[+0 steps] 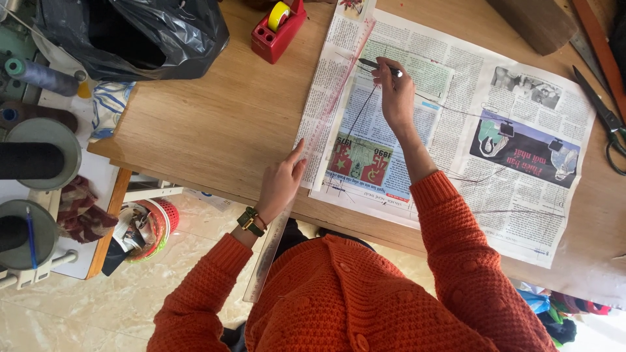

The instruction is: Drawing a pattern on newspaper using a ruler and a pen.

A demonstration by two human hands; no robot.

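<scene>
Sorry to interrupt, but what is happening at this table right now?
A person in an orange knitted cardigan is marking a newspaper spread on the wooden table. The left hand presses a long clear ruler along the paper's left edge, while the right hand holds a dark pen to the page.

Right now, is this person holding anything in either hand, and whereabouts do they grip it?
The right hand pinches a dark pen near its tip end. The left hand grips nothing; it presses flat on a clear ruler lying along the newspaper.
</scene>
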